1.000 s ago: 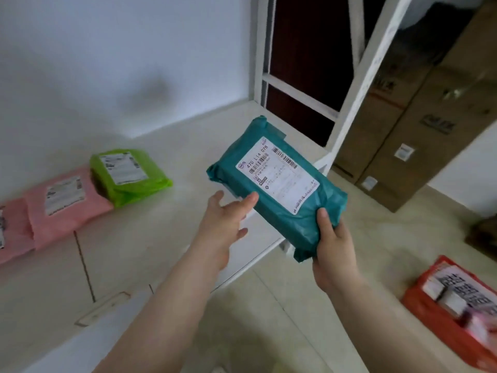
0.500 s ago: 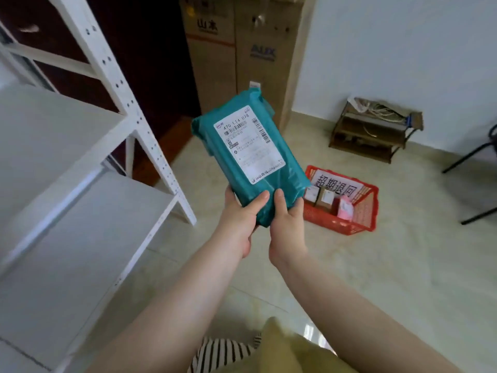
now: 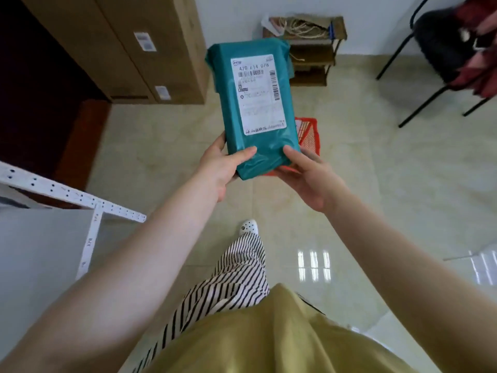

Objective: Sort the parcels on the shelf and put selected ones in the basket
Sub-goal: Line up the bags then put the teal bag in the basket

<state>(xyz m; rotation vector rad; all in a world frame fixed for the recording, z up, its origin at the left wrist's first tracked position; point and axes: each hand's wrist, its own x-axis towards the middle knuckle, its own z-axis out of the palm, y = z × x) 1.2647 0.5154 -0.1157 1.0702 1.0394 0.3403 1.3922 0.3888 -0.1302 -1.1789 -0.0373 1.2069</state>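
A teal parcel [image 3: 231,109] with a white shipping label faces me, held upright in the air above the floor. My left hand [image 3: 220,166] grips its lower left corner, thumb across the front. My right hand [image 3: 309,173] holds the lower right corner, thumb on the front and fingers underneath. The red basket [image 3: 308,133] stands on the floor right behind the parcel, and only its right rim and mesh side show. What lies inside the basket is hidden.
The white metal shelf [image 3: 80,197] juts in at the left edge. Tall cardboard boxes [image 3: 113,47] lean at the back left. A small wooden rack [image 3: 312,49] stands against the far wall. A black chair [image 3: 443,49] with red cloth is at the right. Glossy tiled floor lies around.
I have turned further away from the shelf toward the basket. The parcel now covers most of the basket, and my hands have spread to its two lower corners.
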